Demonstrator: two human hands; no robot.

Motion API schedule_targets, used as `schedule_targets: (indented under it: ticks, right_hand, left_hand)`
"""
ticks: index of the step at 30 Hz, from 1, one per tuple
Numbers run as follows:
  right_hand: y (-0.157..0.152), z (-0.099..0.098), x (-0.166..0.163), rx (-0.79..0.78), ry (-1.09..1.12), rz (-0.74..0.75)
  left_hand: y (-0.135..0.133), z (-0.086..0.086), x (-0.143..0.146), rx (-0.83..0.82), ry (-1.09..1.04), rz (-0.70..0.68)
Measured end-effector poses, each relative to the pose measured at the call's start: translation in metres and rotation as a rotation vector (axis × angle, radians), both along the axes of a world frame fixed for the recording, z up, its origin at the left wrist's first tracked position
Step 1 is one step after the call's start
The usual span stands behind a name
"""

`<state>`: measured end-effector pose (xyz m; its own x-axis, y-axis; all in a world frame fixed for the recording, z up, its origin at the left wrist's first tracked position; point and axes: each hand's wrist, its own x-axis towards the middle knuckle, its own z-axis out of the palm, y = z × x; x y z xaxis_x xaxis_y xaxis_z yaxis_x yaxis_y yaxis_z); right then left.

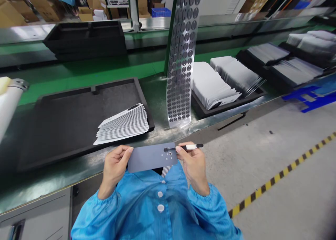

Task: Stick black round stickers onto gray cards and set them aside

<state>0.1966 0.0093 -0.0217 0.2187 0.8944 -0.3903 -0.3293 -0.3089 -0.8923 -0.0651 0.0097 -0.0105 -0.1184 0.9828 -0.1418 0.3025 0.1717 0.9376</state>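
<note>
A thin grey-blue phone back panel (149, 157) is held level in front of my chest, with small holes near its right end. My left hand (114, 165) pinches its left end between thumb and fingers. In my right hand (193, 164) is a pair of dark tweezers (194, 146) with a white band, while the fingers also meet the panel's right end. At the tweezers' tip a round black sticker (166, 150) lies at the panel's holes. Beyond the panel hangs a clear strip of round black stickers (180, 93).
A black tray (65, 128) on the left holds a fanned stack of panels (123, 124). To the right, another black tray (202, 111) carries two rows of white panels (214, 84). Stacked black trays (86, 40) stand behind. The bench edge runs just past my hands.
</note>
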Motion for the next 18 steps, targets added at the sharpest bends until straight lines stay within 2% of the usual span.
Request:
schedule_targets:
  ticks: [18]
  right_hand:
    - [0.0005, 0.0013, -0.0017, -0.001, -0.005, -0.024]
  left_hand:
    - [-0.0002, -0.0039, 0.0005, 0.007, -0.023, 0.027]
